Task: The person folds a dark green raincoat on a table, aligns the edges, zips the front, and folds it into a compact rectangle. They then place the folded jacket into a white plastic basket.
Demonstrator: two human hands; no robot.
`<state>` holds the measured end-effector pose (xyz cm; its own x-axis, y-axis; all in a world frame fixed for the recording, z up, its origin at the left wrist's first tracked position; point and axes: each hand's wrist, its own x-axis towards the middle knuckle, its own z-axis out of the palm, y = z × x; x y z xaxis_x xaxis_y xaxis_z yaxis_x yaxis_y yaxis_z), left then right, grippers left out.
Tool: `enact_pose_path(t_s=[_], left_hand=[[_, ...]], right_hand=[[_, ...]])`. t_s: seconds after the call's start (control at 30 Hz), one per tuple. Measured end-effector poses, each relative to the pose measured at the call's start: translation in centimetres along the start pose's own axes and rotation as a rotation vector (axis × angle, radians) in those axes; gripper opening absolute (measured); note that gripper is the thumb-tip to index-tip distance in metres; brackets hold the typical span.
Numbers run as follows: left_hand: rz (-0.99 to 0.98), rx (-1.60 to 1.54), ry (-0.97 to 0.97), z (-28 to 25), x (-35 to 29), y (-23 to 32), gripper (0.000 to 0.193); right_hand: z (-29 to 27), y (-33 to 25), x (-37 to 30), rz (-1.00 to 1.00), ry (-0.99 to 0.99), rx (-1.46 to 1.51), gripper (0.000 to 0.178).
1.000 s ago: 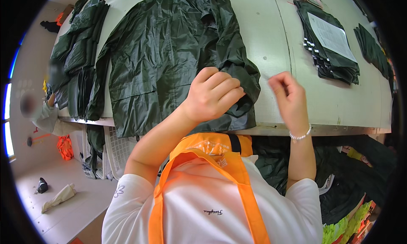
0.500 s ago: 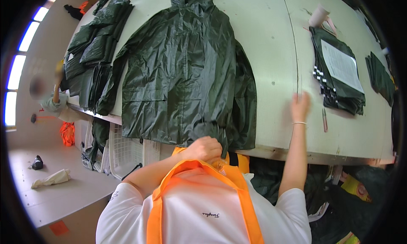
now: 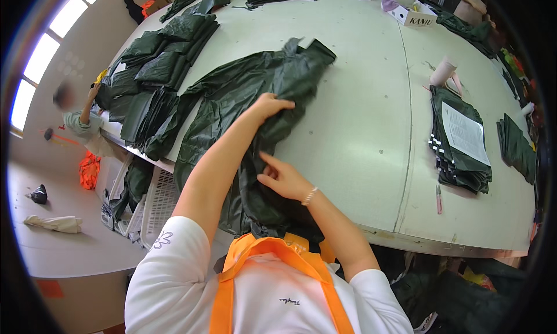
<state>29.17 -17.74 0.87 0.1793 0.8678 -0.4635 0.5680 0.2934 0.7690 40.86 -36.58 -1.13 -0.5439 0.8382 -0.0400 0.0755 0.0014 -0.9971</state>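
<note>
A dark green, shiny rain jacket (image 3: 232,96) lies partly folded in front of me, its collar at the far end and its lower part hanging at the table's near edge. My left hand (image 3: 271,106) is closed on the jacket's folded right side, below the collar. Nearer to me, my right hand (image 3: 285,182) rests against the same side with index finger and thumb apart, holding nothing. One sleeve stretches toward the left, beside stacked folded dark green garments (image 3: 152,67).
On the pale table (image 3: 360,154), a stack of dark pouches (image 3: 458,163) with a paper sheet (image 3: 464,131), a thread cone (image 3: 442,71) and a pink pen-like tool (image 3: 439,200) lie right. A white box (image 3: 412,15) stands farther back. Another person (image 3: 84,122) works at left.
The jacket lay spread flat; its right side is now folded inward. My left hand has reached up to that side, and my right hand has come in from the bare table onto the jacket.
</note>
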Motion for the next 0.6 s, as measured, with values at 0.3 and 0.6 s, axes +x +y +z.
enact_pose_path(t_s=[0.3,0.6], left_hand=[[0.897,-0.151,-0.211,-10.5,-28.9,3.3,0.028],[1.515,-0.557,-0.917,-19.6,-35.4,-2.8,0.029]], right_hand=[[-4.9,13.5,-0.4,-0.051,0.915,0.394,0.049],[0.5,9.4,-11.9,0.028,1.205,0.173,0.050]])
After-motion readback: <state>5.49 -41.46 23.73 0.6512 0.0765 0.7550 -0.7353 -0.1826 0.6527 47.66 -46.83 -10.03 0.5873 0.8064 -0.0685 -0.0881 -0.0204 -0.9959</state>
